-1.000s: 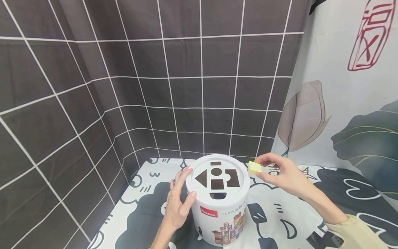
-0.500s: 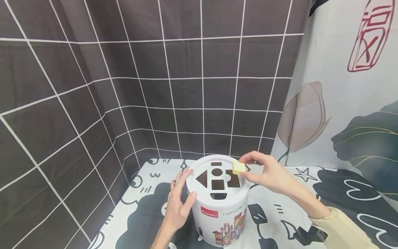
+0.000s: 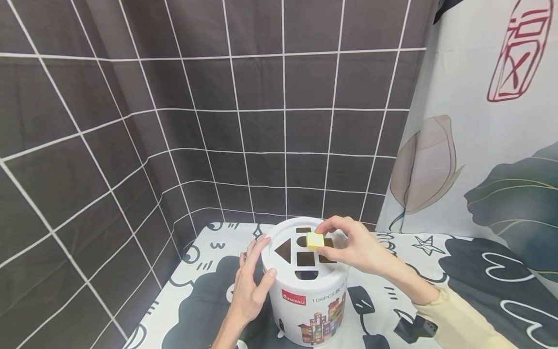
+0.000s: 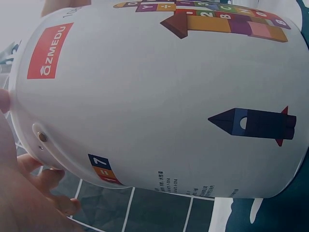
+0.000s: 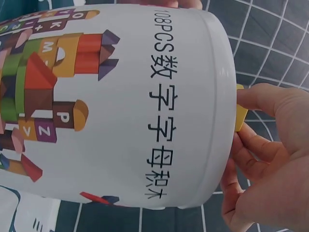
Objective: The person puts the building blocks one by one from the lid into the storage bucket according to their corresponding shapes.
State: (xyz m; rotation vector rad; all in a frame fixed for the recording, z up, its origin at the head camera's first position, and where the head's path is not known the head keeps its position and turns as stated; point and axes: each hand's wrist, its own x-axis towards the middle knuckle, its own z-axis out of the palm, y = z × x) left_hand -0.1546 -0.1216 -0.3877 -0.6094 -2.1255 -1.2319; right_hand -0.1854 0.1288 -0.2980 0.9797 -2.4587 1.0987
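A white toy-block bucket stands upright, its lid cut with several shaped holes, among them a triangle, a circle and a square. My right hand pinches a small yellow block between thumb and fingers just over the lid, near the round hole. In the right wrist view the yellow block shows partly past the bucket's rim. Against the left side of the lid's rim rests my left hand, fingers fairly straight. Whether the block touches the lid, I cannot tell.
A patterned black-and-white cloth covers the table. Behind it hangs a dark grey curtain with a white grid. At the right is a light curtain with leaf prints.
My right hand has carried the yellow block leftward, from beside the bucket's right rim to over the middle of the lid. The left hand and the bucket have stayed in place.
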